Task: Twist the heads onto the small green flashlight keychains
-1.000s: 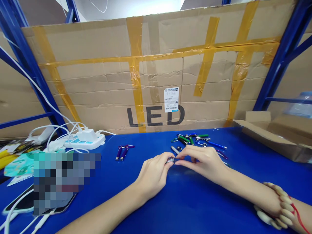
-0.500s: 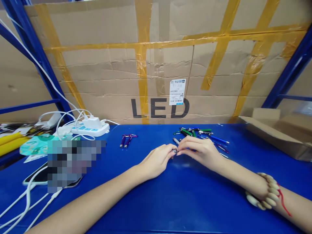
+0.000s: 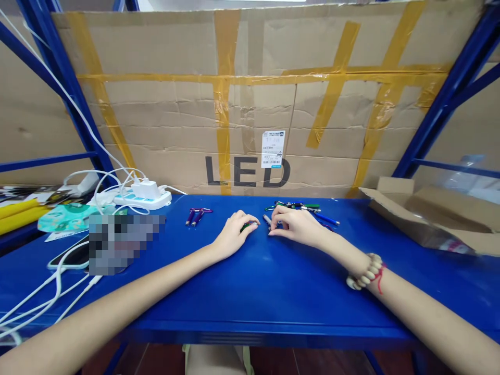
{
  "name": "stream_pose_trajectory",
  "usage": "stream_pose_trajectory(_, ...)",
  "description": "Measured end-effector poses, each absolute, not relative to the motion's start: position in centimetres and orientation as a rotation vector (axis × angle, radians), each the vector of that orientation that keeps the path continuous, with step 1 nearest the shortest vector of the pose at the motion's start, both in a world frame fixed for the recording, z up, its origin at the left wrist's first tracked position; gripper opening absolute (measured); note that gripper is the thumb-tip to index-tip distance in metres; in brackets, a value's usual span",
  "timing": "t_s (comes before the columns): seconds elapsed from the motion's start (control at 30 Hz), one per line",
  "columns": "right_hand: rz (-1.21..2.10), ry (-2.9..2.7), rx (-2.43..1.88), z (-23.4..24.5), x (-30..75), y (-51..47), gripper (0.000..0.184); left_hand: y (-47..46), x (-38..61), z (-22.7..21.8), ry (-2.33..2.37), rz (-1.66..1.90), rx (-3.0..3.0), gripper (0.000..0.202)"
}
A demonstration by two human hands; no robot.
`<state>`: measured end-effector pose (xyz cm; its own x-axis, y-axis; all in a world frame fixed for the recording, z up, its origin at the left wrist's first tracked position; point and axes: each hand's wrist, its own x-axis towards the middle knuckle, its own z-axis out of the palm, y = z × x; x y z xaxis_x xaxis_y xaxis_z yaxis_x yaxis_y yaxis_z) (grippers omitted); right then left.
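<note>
My left hand [image 3: 234, 237] is closed over the blue tabletop around a small green keychain flashlight [image 3: 249, 225]; the fingers cover most of it. To its right, and apart from it, hovers my right hand [image 3: 299, 226], its fingers curved and the thumb a little below the forefinger, with nothing visible between them. A silver-grey flashlight [image 3: 267, 220] lies close to those fingertips. Behind the right hand is a pile of green, black and blue flashlights [image 3: 326, 217] with carabiner clips, partly hidden by it. Two purple flashlights [image 3: 194, 216] with clips lie side by side, left of my left hand.
A white power strip [image 3: 144, 195] with plugs and cables stands at the back left. Phones [image 3: 70, 253] on white cables lie in front of it, partly pixelated. An opened cardboard box [image 3: 422, 219] sits at the right. A large taped carton [image 3: 175, 120] backs the table.
My hands, together around a small item before, have drawn apart. The item stays in the left hand, while the right has moved off toward the pile. The camera view has shifted, showing the table's front edge.
</note>
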<state>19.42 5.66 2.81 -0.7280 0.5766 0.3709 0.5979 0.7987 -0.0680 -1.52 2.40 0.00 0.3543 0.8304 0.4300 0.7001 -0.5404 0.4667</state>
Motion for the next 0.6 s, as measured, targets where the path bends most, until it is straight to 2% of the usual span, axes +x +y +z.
stream_pose_trajectory(0.2,-0.061,-2.614,-0.92,2.2,19.2,5.8,0.013,2.5,-1.4,-0.4,1.451,0.751,2.467,0.016)
stream_pose_trajectory(0.37,-0.12,-2.61,-0.913,1.9,19.2,5.9,0.019,2.6,-1.5,-0.2,1.544,0.747,2.418,0.019)
stream_pose_trajectory(0.47,-0.224,-2.621,-0.878,2.5,19.4,5.9,0.018,1.6,-1.8,1.1,1.592,0.893,2.394,0.043)
stream_pose_trajectory(0.5,-0.274,-2.614,-0.874,2.9,19.6,5.8,0.016,0.7,-2.0,1.9,1.607,0.971,2.389,0.045)
stream_pose_trajectory(0.57,-0.373,-2.579,-0.878,4.4,20.1,5.2,0.014,-2.1,-2.7,4.1,1.621,1.147,2.375,0.033)
stream_pose_trajectory(0.6,-0.416,-2.552,-0.884,5.3,20.4,4.7,0.015,-3.9,-3.1,5.4,1.62,1.358,2.341,0.024)
